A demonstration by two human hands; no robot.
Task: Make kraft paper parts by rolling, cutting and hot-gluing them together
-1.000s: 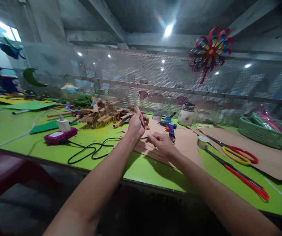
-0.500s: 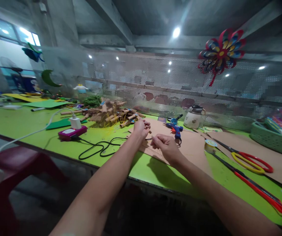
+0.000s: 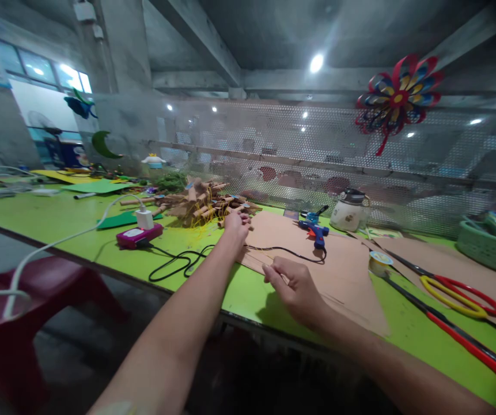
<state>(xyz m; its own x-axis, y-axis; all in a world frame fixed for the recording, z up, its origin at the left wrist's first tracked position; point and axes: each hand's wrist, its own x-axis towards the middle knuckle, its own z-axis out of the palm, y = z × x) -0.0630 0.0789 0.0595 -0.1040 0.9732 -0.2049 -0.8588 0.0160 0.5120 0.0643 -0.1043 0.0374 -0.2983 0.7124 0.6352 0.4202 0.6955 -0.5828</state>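
Observation:
My left hand [image 3: 236, 223] is closed round a brown paper roll, mostly hidden by the fingers, at the right end of a pile of brown paper rolls [image 3: 196, 204] tied with yellow thread. Lower and to the right, my right hand [image 3: 293, 285] is closed in a pinch above the brown paper sheets [image 3: 338, 259]. A thin yellowish thread seems to run from its fingertips towards the left hand. Behind the hands, a blue glue gun [image 3: 314, 230] lies on the paper with its black cable trailing left.
On the right are a thread spool [image 3: 380, 262], scissors with red and yellow handles [image 3: 455, 297], a red-handled tool [image 3: 472, 343] and a green basket [image 3: 489, 248]. A white jar [image 3: 348, 212] stands behind. To the left sit a purple power block [image 3: 139, 235] and a red stool [image 3: 36, 294].
The view has turned left. My left hand has moved left towards the pile with the roll, and my right hand has drawn nearer me, so the gap between them has widened.

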